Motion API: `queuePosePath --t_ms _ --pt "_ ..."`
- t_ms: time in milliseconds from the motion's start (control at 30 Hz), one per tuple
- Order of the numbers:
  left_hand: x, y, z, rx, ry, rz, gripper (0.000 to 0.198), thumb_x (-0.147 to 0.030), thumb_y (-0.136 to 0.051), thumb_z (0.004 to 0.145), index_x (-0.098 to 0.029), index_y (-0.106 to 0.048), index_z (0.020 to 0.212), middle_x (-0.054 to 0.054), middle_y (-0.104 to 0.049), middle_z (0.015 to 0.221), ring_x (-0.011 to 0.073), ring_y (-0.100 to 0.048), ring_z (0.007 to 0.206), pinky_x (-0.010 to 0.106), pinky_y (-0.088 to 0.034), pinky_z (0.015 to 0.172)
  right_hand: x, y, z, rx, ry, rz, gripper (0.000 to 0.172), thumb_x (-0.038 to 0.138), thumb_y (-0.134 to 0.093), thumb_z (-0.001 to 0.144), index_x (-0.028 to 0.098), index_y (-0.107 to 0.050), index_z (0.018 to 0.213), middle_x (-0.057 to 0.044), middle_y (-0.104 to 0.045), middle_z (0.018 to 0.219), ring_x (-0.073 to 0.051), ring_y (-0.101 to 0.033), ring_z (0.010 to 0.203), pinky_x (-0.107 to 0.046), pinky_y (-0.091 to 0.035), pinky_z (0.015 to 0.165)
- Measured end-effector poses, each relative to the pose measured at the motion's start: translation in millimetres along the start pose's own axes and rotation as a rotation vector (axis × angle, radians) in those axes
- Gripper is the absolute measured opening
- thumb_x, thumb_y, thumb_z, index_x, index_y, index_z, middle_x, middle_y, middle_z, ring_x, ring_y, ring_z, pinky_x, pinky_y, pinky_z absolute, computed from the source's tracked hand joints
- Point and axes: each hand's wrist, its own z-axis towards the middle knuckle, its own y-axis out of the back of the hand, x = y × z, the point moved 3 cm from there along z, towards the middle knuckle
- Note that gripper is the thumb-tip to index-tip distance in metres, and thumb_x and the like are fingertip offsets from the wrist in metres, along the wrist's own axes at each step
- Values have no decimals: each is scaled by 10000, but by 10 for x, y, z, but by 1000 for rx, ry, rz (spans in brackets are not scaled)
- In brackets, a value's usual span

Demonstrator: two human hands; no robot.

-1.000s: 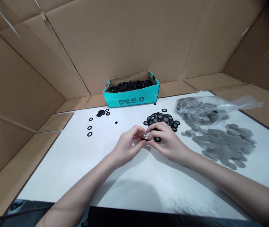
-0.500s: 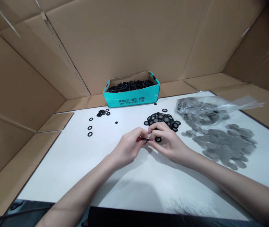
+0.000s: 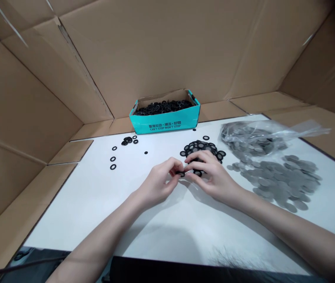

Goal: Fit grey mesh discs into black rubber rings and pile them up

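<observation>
At the middle of the white table, my left hand (image 3: 165, 179) pinches a small black ring (image 3: 180, 173) between thumb and fingers. The ring lies nearly level, and its inside is too small to make out well. From the other side my right hand (image 3: 211, 175) holds its thumb and index fingertips at the ring's right edge, its other fingers bent above. Just behind the right hand is a pile of black rings with grey mesh discs in them (image 3: 195, 148), partly hidden by the fingers. Another such ring (image 3: 197, 173) lies under the right hand.
A teal box (image 3: 164, 122) full of black rings stands at the back. Loose grey discs (image 3: 282, 181) spread on the right, before a clear plastic bag (image 3: 252, 137) of discs. Several black rings (image 3: 113, 159) lie at left. Cardboard walls (image 3: 167, 51) enclose the table.
The ring has tilted flatter between my fingers. My right thumb and fingertips have drawn slightly apart and to the right; my left hand has barely moved.
</observation>
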Motion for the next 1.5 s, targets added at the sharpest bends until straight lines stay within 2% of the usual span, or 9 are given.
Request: queuePosePath --t_ms 367,600,700,900,1200,1500 --pt "10 -40 -6 -1 42 -16 33 -171 -520 932 -190 -530 957 15 -613 908 115 -586 780 241 -491 731 0 -42 -4 -19 12 40 126 205 -619 905 209 -640 781 -86 -665 1020 -255 -569 968 -456 -442 839" --pt "-20 -32 -13 43 18 -72 66 -137 -463 942 -198 -488 935 4 -565 882 103 -580 741 235 -493 708 84 35 39 23 19 91 160 167 -617 883 210 -586 732 -69 -648 975 -231 -579 945 -416 -461 840" --pt "-32 -19 -12 59 -5 -30 82 -118 -470 925 -196 -493 918 7 -565 867 111 -569 746 236 -483 706 117 67 46 21 19 98 158 166 -609 880 211 -583 730 -70 -640 976 -230 -579 946 -404 -463 835" --pt "3 -25 -4 114 13 48 150 -67 -479 884 -200 -520 941 2 -606 885 107 -572 762 223 -469 707 56 -7 11 47 11 15 165 193 -625 882 212 -596 721 -70 -640 974 -254 -557 967 -440 -429 835" --pt "5 16 4 45 49 -6 153 -79 -525 845 -198 -502 938 -12 -604 836 97 -585 716 214 -488 687 35 11 -6 41 2 -5 67 197 -650 857 234 -705 869 -94 -648 1074 -279 -556 1043 -491 -430 895" --pt "-1 -19 -5 41 42 -45 77 -131 -536 899 -195 -510 933 -5 -580 860 96 -554 728 220 -480 690 14 -11 -1 21 11 12 92 211 -648 890 214 -683 804 -90 -660 1047 -278 -556 1026 -486 -417 877"
